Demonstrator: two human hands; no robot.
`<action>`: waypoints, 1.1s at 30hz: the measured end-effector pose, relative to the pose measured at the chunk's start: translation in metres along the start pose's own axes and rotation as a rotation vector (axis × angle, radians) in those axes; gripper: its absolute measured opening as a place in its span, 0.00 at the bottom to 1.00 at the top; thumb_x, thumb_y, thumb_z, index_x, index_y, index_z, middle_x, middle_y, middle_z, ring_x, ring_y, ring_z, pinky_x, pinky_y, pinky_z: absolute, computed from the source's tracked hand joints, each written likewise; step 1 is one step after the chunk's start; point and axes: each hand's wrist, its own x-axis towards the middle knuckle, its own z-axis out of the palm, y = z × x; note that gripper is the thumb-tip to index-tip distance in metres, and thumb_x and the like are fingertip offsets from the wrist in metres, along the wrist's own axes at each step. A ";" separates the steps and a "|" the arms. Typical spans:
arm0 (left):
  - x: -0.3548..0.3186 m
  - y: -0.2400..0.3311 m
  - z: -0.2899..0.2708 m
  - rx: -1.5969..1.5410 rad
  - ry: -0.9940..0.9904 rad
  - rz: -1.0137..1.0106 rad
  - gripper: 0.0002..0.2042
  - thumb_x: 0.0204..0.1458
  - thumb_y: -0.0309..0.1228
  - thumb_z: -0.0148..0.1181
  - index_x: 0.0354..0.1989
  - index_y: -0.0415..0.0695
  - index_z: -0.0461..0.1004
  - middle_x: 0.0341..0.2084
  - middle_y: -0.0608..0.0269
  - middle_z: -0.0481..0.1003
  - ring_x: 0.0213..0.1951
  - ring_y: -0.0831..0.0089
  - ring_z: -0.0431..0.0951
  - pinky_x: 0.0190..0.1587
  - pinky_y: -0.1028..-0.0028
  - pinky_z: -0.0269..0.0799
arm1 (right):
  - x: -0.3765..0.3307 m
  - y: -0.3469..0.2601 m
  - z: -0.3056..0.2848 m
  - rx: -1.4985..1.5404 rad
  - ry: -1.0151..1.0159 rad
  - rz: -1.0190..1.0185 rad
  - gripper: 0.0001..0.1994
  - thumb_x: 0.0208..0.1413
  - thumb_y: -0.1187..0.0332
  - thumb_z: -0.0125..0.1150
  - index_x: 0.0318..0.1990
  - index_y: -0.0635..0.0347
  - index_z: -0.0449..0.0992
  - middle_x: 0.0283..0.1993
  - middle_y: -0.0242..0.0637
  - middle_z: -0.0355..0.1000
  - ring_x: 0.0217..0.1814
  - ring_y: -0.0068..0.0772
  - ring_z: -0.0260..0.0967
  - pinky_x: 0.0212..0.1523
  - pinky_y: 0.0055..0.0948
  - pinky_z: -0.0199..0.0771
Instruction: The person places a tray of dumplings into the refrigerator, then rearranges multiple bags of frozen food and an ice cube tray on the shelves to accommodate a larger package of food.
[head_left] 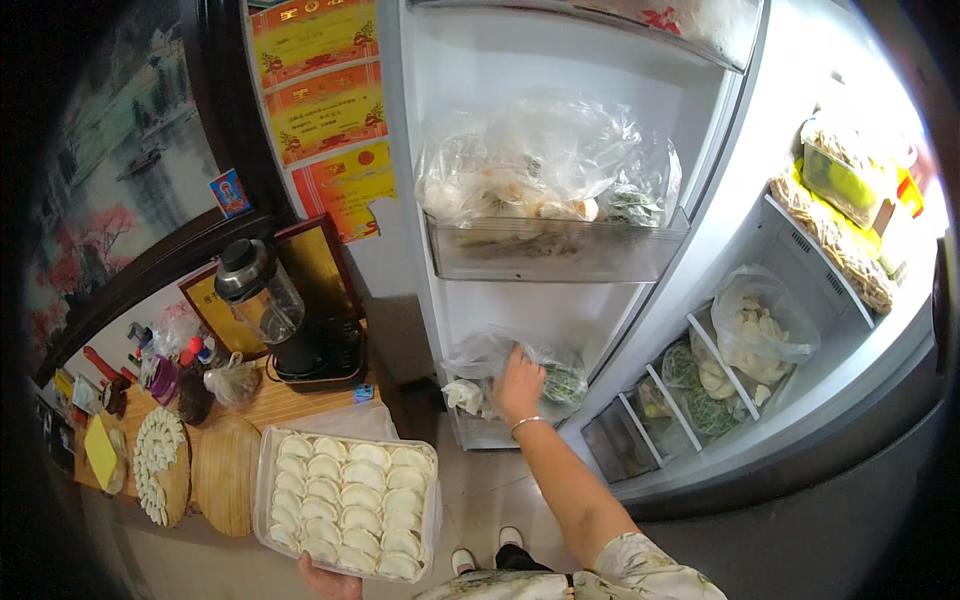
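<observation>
My left hand (330,578) grips the near edge of a clear plastic tray (430,520) filled with rows of pale, uncooked dumplings (360,497). The tray is at the lower left, beside the wooden table. My right hand (520,388), with a bracelet at the wrist, reaches into the bottom shelf of the open refrigerator door. Its fingers are closed on a thin clear plastic bag (480,350) there; the fingertips are partly hidden. Bagged greens (565,383) lie just right of that hand, and a crumpled white bag (463,396) is to its left.
Above, a door shelf (560,250) holds bulging plastic bags. At right are the refrigerator's open drawers (700,430) with bagged food. A blender (290,320), a round board with dumplings (162,465) and a bare round board (226,480) stand on the wooden table.
</observation>
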 end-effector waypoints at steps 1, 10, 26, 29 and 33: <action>0.001 0.003 -0.007 -0.003 -0.010 -0.004 0.31 0.48 0.43 0.47 0.61 0.42 0.57 0.60 0.56 0.58 0.62 0.56 0.55 0.61 0.53 0.52 | 0.009 0.003 0.001 0.006 -0.055 0.013 0.29 0.41 0.62 0.63 0.53 0.66 0.65 0.41 0.46 0.72 0.45 0.44 0.67 0.49 0.41 0.61; 0.022 0.006 -0.046 -0.042 -0.179 -0.014 0.35 0.45 0.47 0.50 0.61 0.43 0.54 0.58 0.56 0.59 0.58 0.55 0.61 0.57 0.55 0.60 | 0.017 0.052 -0.021 1.415 -0.007 0.465 0.09 0.56 0.70 0.45 0.42 0.57 0.71 0.34 0.26 0.68 0.36 0.25 0.63 0.40 0.30 0.64; 0.045 0.001 -0.037 0.049 -0.343 -0.196 0.35 0.42 0.45 0.52 0.60 0.43 0.56 0.56 0.55 0.63 0.56 0.54 0.63 0.56 0.55 0.63 | -0.140 0.136 -0.125 0.901 0.107 0.293 0.09 0.56 0.70 0.48 0.39 0.64 0.71 0.36 0.40 0.71 0.39 0.35 0.67 0.41 0.33 0.65; 0.047 -0.008 -0.041 0.049 -0.367 -0.281 0.35 0.41 0.44 0.53 0.60 0.42 0.56 0.55 0.55 0.63 0.55 0.53 0.64 0.55 0.55 0.63 | -0.181 0.139 -0.139 0.399 -0.051 0.118 0.07 0.52 0.71 0.50 0.35 0.64 0.70 0.29 0.45 0.69 0.36 0.46 0.68 0.38 0.40 0.67; 0.049 -0.025 -0.048 0.112 -0.361 -0.370 0.36 0.41 0.44 0.53 0.60 0.42 0.55 0.55 0.53 0.63 0.55 0.53 0.64 0.56 0.55 0.62 | -0.230 0.191 -0.161 -0.034 -0.213 0.087 0.06 0.46 0.71 0.53 0.32 0.61 0.73 0.35 0.47 0.69 0.39 0.55 0.67 0.41 0.46 0.66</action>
